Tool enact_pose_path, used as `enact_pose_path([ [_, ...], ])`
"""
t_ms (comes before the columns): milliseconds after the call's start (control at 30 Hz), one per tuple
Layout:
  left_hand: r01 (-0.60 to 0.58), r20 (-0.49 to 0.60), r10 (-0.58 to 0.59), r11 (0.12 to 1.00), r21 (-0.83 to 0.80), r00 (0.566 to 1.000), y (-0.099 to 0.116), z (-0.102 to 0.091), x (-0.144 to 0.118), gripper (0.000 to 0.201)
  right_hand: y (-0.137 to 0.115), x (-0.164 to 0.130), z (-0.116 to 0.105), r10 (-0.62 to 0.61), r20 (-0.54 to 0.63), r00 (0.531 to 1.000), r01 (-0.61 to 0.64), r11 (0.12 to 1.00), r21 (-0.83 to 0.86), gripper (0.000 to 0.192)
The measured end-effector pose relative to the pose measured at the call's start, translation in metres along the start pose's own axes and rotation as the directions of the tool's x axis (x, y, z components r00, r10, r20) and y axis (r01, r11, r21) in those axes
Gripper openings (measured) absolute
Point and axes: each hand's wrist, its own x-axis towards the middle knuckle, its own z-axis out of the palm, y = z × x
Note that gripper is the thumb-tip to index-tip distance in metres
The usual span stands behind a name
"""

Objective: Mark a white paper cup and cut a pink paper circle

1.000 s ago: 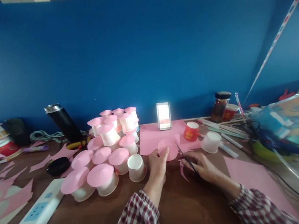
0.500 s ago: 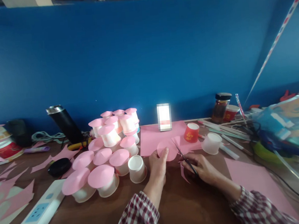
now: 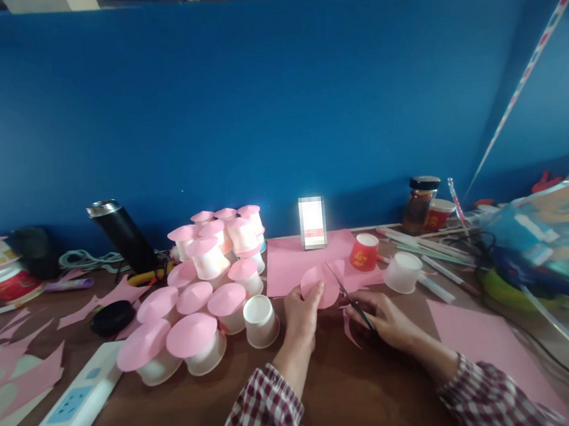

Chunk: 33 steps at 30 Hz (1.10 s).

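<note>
Between the thumb and fingers of my left hand point(image 3: 303, 313) is a round pink paper disc point(image 3: 323, 285). My right hand point(image 3: 378, 314) grips dark scissors point(image 3: 355, 304), whose blades point up and left along the disc's right edge. A curled pink offcut point(image 3: 351, 331) hangs just below the blades. Left of my left hand stands a bare white paper cup point(image 3: 261, 321), upside down or upright I cannot tell. Past it are several cups topped with shallow pink paper cones point(image 3: 193, 335).
A pink sheet point(image 3: 288, 265) lies behind my hands, with a red cup point(image 3: 365, 252) on its right side and a white cup point(image 3: 403, 272) beyond. A power strip point(image 3: 68, 407) and a black flask point(image 3: 123, 235) are at left. Another pink sheet point(image 3: 492, 347) lies at right.
The pink disc has shifted slightly right and turned a little in my left hand. My right hand and the scissors stay almost in place.
</note>
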Motion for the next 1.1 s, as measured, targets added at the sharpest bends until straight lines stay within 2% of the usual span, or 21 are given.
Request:
enact_pose_path([
  [433, 0.005, 0.017, -0.004, 0.997, -0.08, 1.0, -0.0025, 0.0015, 0.0002, 0.043, -0.0012, -0.0006, -0.0008, -0.002, -0.004, 1.0, 0.002, 1.0, -0.019, 0.029],
  [733, -0.029, -0.079, 0.021, 0.994, -0.105, 0.997, -0.0017, -0.0004, -0.0013, 0.041, -0.0043, -0.0001, -0.0003, -0.014, -0.023, 1.0, 0.013, 1.0, -0.026, 0.029],
  [900, -0.009, -0.025, 0.006, 0.992, -0.126, 1.0, 0.0013, -0.0002, -0.0024, 0.038, -0.0055, -0.0008, -0.0002, 0.008, -0.028, 1.0, -0.008, 1.0, -0.007, 0.034],
  [1100, 0.012, 0.025, -0.009, 0.992, -0.129, 1.0, 0.0008, 0.0013, -0.0008, 0.046, -0.0074, -0.001, -0.0008, -0.011, -0.023, 1.0, 0.01, 0.999, -0.033, 0.033],
])
